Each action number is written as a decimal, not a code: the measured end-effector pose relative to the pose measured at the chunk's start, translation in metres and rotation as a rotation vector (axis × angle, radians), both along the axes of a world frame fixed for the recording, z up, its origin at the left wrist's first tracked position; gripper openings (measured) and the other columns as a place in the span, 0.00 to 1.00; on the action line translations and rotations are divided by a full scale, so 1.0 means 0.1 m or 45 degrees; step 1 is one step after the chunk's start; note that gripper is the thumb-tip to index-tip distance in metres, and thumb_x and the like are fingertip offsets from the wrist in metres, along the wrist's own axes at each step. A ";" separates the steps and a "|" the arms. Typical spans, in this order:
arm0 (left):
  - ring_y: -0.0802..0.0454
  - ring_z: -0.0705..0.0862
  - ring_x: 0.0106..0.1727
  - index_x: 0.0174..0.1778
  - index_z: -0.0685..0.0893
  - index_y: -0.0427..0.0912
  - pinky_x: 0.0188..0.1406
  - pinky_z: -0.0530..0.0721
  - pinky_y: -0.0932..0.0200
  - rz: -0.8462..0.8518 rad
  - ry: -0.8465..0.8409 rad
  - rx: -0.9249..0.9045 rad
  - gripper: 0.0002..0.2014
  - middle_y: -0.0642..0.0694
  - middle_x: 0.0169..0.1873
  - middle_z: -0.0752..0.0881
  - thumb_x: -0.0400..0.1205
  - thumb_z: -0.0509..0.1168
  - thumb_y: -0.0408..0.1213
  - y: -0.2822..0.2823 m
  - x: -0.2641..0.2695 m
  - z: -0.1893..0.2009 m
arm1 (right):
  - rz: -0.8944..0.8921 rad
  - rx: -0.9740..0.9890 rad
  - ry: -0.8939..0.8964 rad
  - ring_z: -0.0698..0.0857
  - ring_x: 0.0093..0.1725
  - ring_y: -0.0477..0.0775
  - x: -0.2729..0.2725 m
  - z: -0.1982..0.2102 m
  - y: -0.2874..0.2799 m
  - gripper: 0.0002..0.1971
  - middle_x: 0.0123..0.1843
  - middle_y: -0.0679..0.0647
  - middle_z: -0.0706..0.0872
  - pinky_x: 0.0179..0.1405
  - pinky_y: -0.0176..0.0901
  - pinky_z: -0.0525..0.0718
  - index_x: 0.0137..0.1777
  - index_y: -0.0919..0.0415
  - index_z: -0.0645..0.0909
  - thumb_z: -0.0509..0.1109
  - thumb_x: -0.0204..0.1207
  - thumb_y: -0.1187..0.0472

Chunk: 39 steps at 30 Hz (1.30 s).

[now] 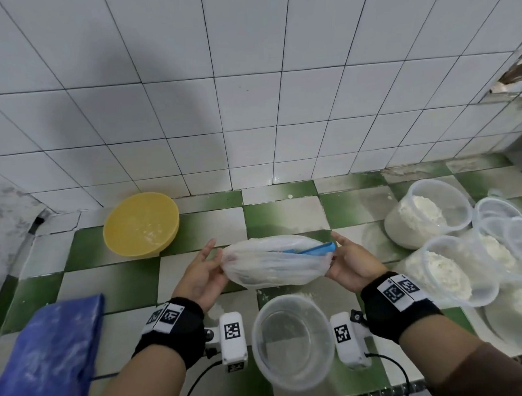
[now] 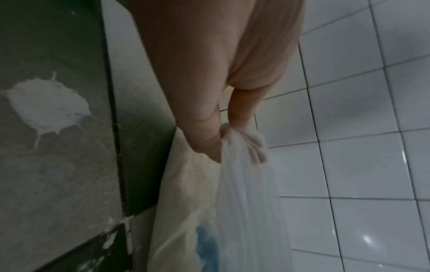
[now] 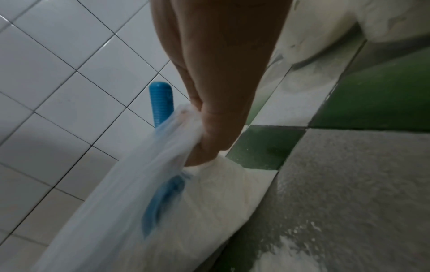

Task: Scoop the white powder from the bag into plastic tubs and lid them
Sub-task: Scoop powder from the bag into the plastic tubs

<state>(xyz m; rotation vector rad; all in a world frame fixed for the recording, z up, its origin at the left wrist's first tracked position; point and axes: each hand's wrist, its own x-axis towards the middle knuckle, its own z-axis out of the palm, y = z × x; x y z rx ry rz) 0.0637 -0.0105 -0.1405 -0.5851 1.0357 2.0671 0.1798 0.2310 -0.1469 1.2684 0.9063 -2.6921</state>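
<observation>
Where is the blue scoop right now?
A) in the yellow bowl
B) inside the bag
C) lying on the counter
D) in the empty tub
B: the blue scoop lies inside the bag, handle poking out, while the left hand and right hand pinch the bag's ends.

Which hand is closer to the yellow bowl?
Left. The left hand grips the bag's end just right of the yellow bowl; the right hand grips the bag's far end, across from the bowl.
</observation>
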 end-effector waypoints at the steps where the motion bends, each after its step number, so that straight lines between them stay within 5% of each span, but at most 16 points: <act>1: 0.38 0.80 0.63 0.79 0.65 0.41 0.46 0.87 0.43 0.010 -0.002 -0.001 0.29 0.32 0.73 0.72 0.82 0.54 0.18 0.00 0.00 -0.01 | -0.039 -0.007 -0.002 0.87 0.47 0.68 -0.01 -0.02 -0.01 0.34 0.65 0.67 0.77 0.33 0.59 0.88 0.78 0.57 0.60 0.50 0.75 0.83; 4: 0.36 0.75 0.71 0.79 0.67 0.42 0.48 0.85 0.42 0.031 -0.025 -0.010 0.28 0.34 0.75 0.70 0.83 0.51 0.19 -0.02 -0.02 -0.08 | -0.074 0.067 -0.055 0.85 0.41 0.59 -0.02 -0.05 -0.01 0.25 0.52 0.57 0.77 0.28 0.53 0.88 0.73 0.53 0.67 0.54 0.81 0.76; 7: 0.41 0.82 0.57 0.77 0.70 0.44 0.41 0.90 0.45 -0.069 0.012 -0.073 0.22 0.39 0.58 0.81 0.86 0.52 0.25 -0.05 -0.05 -0.13 | 0.033 0.153 -0.063 0.82 0.37 0.56 -0.01 -0.04 -0.02 0.19 0.47 0.56 0.79 0.27 0.49 0.87 0.73 0.52 0.68 0.57 0.84 0.67; 10: 0.46 0.81 0.44 0.72 0.73 0.47 0.31 0.89 0.52 -0.227 0.125 -0.228 0.18 0.43 0.45 0.81 0.87 0.53 0.28 -0.03 -0.09 -0.11 | 0.111 0.247 -0.075 0.79 0.31 0.52 -0.02 -0.03 -0.02 0.16 0.43 0.54 0.76 0.21 0.44 0.84 0.71 0.51 0.70 0.57 0.85 0.63; 16: 0.48 0.81 0.45 0.64 0.78 0.45 0.35 0.88 0.55 -0.370 0.332 -0.415 0.15 0.44 0.47 0.79 0.86 0.55 0.27 0.06 -0.16 -0.07 | 0.246 0.383 0.028 0.82 0.27 0.45 -0.10 0.03 -0.04 0.15 0.37 0.47 0.83 0.23 0.39 0.82 0.69 0.50 0.75 0.56 0.85 0.59; 19: 0.50 0.80 0.48 0.62 0.78 0.43 0.44 0.84 0.56 -0.361 0.466 -0.468 0.11 0.45 0.46 0.79 0.88 0.53 0.29 0.06 -0.16 -0.04 | 0.326 0.514 0.034 0.79 0.32 0.48 -0.10 0.10 -0.04 0.13 0.38 0.49 0.78 0.27 0.41 0.80 0.66 0.53 0.76 0.56 0.85 0.59; 22: 0.54 0.82 0.52 0.66 0.76 0.48 0.43 0.83 0.64 -0.559 0.725 -0.692 0.12 0.48 0.54 0.80 0.88 0.56 0.37 -0.01 -0.12 0.02 | 0.464 0.813 0.026 0.81 0.41 0.51 -0.04 0.18 -0.02 0.10 0.49 0.53 0.80 0.35 0.46 0.82 0.58 0.51 0.81 0.62 0.82 0.61; 24: 0.62 0.79 0.55 0.64 0.78 0.52 0.41 0.79 0.73 -0.664 1.002 -0.871 0.13 0.54 0.57 0.80 0.85 0.62 0.37 -0.08 -0.09 0.08 | 0.512 0.977 0.096 0.84 0.46 0.44 0.02 0.27 0.01 0.09 0.56 0.47 0.82 0.35 0.39 0.83 0.54 0.53 0.82 0.64 0.80 0.65; 26: 0.66 0.77 0.58 0.57 0.82 0.54 0.47 0.77 0.75 -0.710 1.196 -0.900 0.13 0.61 0.57 0.81 0.81 0.68 0.33 -0.13 -0.06 0.13 | 0.596 1.082 0.208 0.85 0.45 0.37 0.07 0.36 0.03 0.09 0.56 0.47 0.85 0.36 0.32 0.83 0.53 0.57 0.82 0.63 0.80 0.67; 29: 0.74 0.76 0.57 0.48 0.87 0.57 0.53 0.71 0.80 -0.891 1.384 -0.943 0.12 0.70 0.54 0.82 0.78 0.70 0.32 -0.18 -0.03 0.17 | 0.802 1.258 0.265 0.85 0.51 0.39 0.11 0.42 0.07 0.10 0.50 0.52 0.89 0.51 0.29 0.81 0.54 0.57 0.84 0.62 0.81 0.65; 32: 0.69 0.79 0.56 0.56 0.88 0.57 0.55 0.71 0.81 -1.183 1.555 -1.028 0.12 0.65 0.55 0.83 0.80 0.69 0.36 -0.14 -0.07 0.18 | 1.080 1.344 0.220 0.84 0.55 0.38 0.06 0.38 0.03 0.11 0.53 0.42 0.89 0.59 0.30 0.79 0.53 0.52 0.88 0.63 0.82 0.58; 36: 0.61 0.78 0.57 0.64 0.85 0.50 0.59 0.74 0.70 -1.302 1.447 -1.068 0.14 0.60 0.57 0.81 0.84 0.64 0.37 -0.02 -0.13 0.15 | 1.153 1.506 0.080 0.83 0.55 0.38 -0.06 0.30 -0.04 0.12 0.56 0.40 0.87 0.55 0.27 0.77 0.57 0.52 0.87 0.63 0.82 0.55; 39: 0.60 0.81 0.58 0.61 0.85 0.47 0.65 0.79 0.61 -1.102 1.168 -0.928 0.13 0.57 0.55 0.86 0.83 0.65 0.29 0.05 -0.21 0.10 | 0.876 1.228 -0.031 0.84 0.51 0.39 -0.12 0.22 -0.04 0.11 0.58 0.45 0.87 0.46 0.30 0.82 0.54 0.63 0.88 0.66 0.80 0.62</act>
